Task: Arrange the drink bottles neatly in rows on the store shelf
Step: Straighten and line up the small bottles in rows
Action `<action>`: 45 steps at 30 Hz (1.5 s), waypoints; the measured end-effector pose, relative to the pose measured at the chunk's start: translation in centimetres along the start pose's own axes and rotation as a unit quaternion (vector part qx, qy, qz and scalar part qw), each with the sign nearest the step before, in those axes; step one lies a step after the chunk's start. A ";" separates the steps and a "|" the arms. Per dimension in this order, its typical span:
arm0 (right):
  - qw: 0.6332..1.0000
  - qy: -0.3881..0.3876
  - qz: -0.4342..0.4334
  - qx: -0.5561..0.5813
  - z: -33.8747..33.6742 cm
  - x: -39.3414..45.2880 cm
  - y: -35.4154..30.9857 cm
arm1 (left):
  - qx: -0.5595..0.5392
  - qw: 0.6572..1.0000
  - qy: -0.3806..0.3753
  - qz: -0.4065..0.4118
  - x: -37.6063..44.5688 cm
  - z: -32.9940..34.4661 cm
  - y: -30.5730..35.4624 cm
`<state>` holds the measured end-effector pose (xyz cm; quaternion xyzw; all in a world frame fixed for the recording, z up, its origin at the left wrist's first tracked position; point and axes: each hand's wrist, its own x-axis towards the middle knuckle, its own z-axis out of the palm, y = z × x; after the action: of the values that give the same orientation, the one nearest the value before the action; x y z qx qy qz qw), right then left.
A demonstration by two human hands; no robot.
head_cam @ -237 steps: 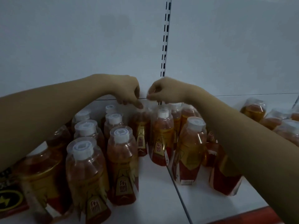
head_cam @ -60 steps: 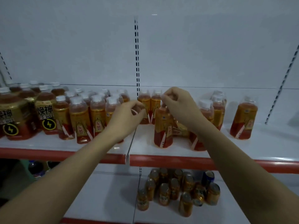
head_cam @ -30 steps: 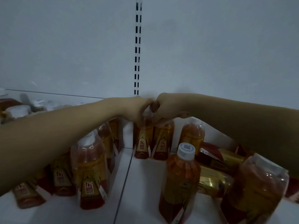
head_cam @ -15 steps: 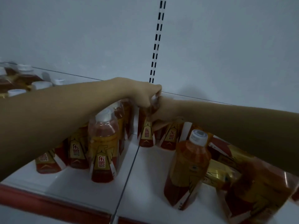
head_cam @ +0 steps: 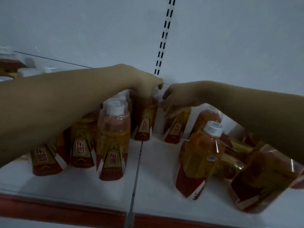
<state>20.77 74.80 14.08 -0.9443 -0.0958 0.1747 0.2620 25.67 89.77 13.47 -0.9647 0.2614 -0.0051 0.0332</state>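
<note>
Several amber drink bottles with white caps and red-gold labels stand on the white shelf [head_cam: 153, 183]. My left hand [head_cam: 144, 84] grips the top of a rear bottle [head_cam: 144, 125] just left of the shelf seam. My right hand [head_cam: 179, 97] holds the top of the neighbouring rear bottle [head_cam: 175, 129] right of the seam. The two hands nearly touch. A front bottle [head_cam: 113, 140] stands left of the seam, another [head_cam: 197, 160] leans on the right.
At least one bottle [head_cam: 236, 148] lies on its side at the right, behind a large tilted bottle [head_cam: 266, 180]. More bottles [head_cam: 80, 143] stand under my left forearm. The white back wall carries a slotted upright [head_cam: 162, 38]. A red strip [head_cam: 65, 211] edges the shelf front.
The two rear bottles have moved slightly apart, with a white gap now between them. My hands stay on their tops. The view has shifted a little to the left.
</note>
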 end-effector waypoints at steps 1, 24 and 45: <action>1.000 0.004 0.012 -0.007 -0.5 -0.5 0.0 | 0.001 1.000 -0.002 0.001 -0.1 0.1 0.1; 0.836 0.381 -0.271 0.286 6.7 -18.4 10.3 | -0.516 0.785 0.339 -0.047 -11.8 6.4 20.3; 0.876 0.148 -0.237 0.393 15.2 -17.6 17.6 | -0.555 0.782 0.277 -0.060 -14.9 9.1 23.8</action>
<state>0.35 62.20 -2.51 -0.7275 -0.2005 -0.0111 0.6561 1.05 77.39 2.92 -0.7873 0.1591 -0.1281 -0.5818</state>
